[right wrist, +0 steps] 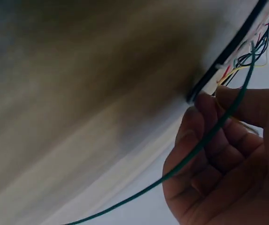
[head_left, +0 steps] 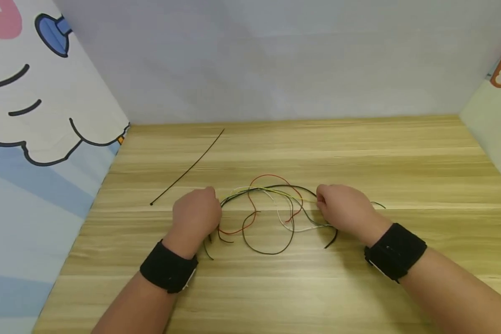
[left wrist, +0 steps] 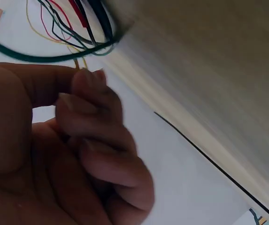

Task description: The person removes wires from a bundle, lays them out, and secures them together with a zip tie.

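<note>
Head view: the wires (head_left: 256,188) lie between the two hands, the bundle's long axis running from nine to three o'clock and bowing toward twelve. It leaves the left hand (head_left: 197,211) toward three and the right hand (head_left: 345,208) toward nine; neither is nearer, as both pinch strands at the fingertips. How many strands each pinch takes in, I cannot tell. The wires are thin and loosely tangled, in black, green, yellow, white and red; a red strand (head_left: 269,175) loops up toward twelve, a dark loop (head_left: 268,253) sags toward six. A straight black strip (head_left: 188,171) lies at twelve from the left hand, apart from it.
</note>
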The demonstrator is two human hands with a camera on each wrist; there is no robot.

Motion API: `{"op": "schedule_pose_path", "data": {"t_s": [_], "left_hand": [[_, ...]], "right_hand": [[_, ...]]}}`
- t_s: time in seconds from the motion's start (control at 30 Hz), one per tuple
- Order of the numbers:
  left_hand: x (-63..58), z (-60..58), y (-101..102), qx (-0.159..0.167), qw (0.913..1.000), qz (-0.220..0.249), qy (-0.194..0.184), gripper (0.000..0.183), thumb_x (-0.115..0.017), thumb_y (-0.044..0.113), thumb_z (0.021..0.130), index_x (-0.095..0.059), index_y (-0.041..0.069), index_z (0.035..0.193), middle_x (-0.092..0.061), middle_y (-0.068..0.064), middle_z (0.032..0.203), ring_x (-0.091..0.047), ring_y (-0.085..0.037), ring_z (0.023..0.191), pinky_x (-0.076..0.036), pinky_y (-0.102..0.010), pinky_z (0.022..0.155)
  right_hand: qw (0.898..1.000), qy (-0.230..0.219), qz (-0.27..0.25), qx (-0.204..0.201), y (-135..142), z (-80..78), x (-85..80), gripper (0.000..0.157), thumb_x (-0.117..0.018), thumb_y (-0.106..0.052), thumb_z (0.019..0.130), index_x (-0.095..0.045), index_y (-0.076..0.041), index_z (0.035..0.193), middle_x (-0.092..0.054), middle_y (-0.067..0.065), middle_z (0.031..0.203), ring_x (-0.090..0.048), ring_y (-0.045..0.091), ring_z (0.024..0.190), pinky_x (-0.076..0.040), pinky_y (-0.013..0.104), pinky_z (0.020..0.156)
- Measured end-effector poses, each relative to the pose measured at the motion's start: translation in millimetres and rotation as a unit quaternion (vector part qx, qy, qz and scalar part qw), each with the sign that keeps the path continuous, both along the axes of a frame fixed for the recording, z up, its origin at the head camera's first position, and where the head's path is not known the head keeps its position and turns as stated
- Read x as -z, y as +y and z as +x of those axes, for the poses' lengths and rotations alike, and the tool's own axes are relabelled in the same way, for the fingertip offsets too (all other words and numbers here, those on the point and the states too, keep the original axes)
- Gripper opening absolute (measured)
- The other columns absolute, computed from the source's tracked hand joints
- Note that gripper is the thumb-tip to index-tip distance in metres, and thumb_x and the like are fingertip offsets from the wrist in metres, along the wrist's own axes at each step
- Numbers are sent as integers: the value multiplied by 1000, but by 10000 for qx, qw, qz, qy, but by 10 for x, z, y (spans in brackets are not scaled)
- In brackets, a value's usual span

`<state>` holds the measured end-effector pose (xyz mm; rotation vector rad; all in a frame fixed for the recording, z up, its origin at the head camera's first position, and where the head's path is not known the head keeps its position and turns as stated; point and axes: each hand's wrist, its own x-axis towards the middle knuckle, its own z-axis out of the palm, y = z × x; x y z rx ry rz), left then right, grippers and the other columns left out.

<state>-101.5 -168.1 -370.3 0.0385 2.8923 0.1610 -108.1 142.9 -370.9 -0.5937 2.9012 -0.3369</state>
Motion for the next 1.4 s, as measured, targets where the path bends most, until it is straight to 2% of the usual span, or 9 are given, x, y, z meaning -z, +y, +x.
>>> {"op": "schedule_pose_path", "data": {"t_s": [0.17,0.33,0.5,0.67,0.87,1.0,1.17,1.3,1.4], "left_hand": [[47,-1,40,101,9992,-76,-376,15,-51,12,93,-65,8,88,-60,-10,67,-55,-23,54,-45,-38,44],[81,74,35,308,9990,39,-315,16,-53,20,94,-62,7,95,-60,-10,70,-56,-24,58,-47,-40,48],[10,108,67,369,9992,-26,167,26,-57,34,92,-60,8,94,-57,-9,67,-57,-25,58,-47,-41,46],[-171,101,249,665,9965,84,494,26,-55,36,92,-58,11,89,-55,-5,64,-54,-21,54,-45,-39,45],[-288,-65,583,1230,9878,55,956,33,-60,38,89,-58,7,102,-57,-7,88,-56,-25,78,-52,-42,64],[-207,-220,760,1423,9876,-269,599,54,-61,43,87,-52,3,122,-53,-11,107,-50,-29,99,-46,-47,84],[-50,-353,853,1135,9929,-350,-97,65,-65,47,82,-50,3,128,-53,-13,119,-48,-31,110,-43,-50,93],[22,-428,867,793,9960,-209,-348,47,-65,39,83,-57,7,117,-59,-12,110,-55,-30,99,-51,-48,83],[36,-462,878,978,9945,-79,-358,30,-61,26,87,-58,8,110,-62,-11,100,-60,-29,89,-55,-45,74]], "right_hand": [[9999,-87,56,-8,-33,26,23,20,-61,-13,90,-52,-12,73,-48,1,62,-43,15,54,-34,29,49],[9998,69,-11,-175,-14,116,35,12,-66,-18,87,-58,-9,87,-58,3,78,-50,16,62,-45,33,54],[9983,489,-66,-295,-14,148,0,16,-69,-21,86,-61,-9,92,-59,2,82,-52,16,64,-48,34,56],[9985,444,-86,-322,-95,122,-83,20,-67,-25,87,-61,-8,96,-60,2,83,-53,16,65,-48,33,54],[9989,295,-200,-297,-334,-25,-127,52,-65,-39,84,-55,-2,119,-60,12,110,-59,26,94,-54,43,75],[9993,125,-14,-363,-557,-184,-94,79,-67,-50,78,-45,3,132,-52,19,126,-51,34,112,-47,49,93],[9971,-148,517,-533,-797,-326,-19,89,-67,-54,75,-38,2,139,-45,19,135,-39,36,124,-36,55,101],[9944,-224,612,-827,-886,-388,5,76,-68,-44,78,-44,-2,136,-48,15,133,-40,34,123,-35,54,102],[9931,-138,550,-1023,-905,-415,-2,56,-67,-35,82,-53,-3,127,-55,14,122,-47,33,115,-40,52,97]]}}
